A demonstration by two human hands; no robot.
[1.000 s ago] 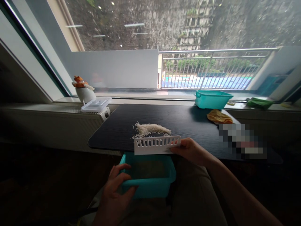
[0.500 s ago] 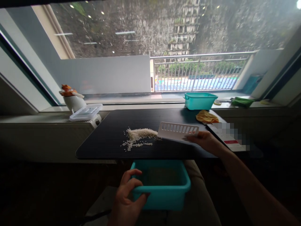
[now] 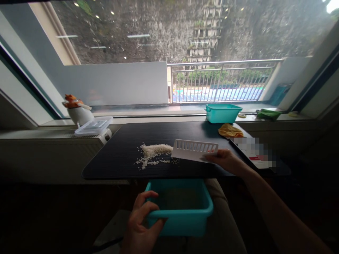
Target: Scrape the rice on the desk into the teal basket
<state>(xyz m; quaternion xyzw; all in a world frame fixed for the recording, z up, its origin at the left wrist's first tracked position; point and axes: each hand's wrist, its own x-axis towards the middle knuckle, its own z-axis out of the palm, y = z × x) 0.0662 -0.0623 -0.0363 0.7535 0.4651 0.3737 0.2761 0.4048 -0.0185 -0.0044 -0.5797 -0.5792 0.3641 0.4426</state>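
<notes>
My left hand (image 3: 145,215) grips the near left corner of a turquoise plastic bin (image 3: 182,223), thumb outside and fingers over the rim. The bin sits just below the table's front edge, its inside dim. In my right hand (image 3: 225,159) is a white slotted plastic divider (image 3: 193,151), held by its right end and standing on edge on the black table (image 3: 116,144). The divider's left end touches a pile of white rice (image 3: 156,150). Loose grains lie scattered in front of the pile and to its left.
A second turquoise bin (image 3: 224,113) stands at the back right, beside a yellow cloth (image 3: 230,130). On the right lies a partly blurred white box or booklet (image 3: 251,153). A clear plastic lid (image 3: 94,126) and a white container with an orange top (image 3: 78,112) rest at left.
The divider in my right hand has shifted slightly left and toward me along the rice. The whole view has slid a little left. My left hand keeps its hold on the bin.
</notes>
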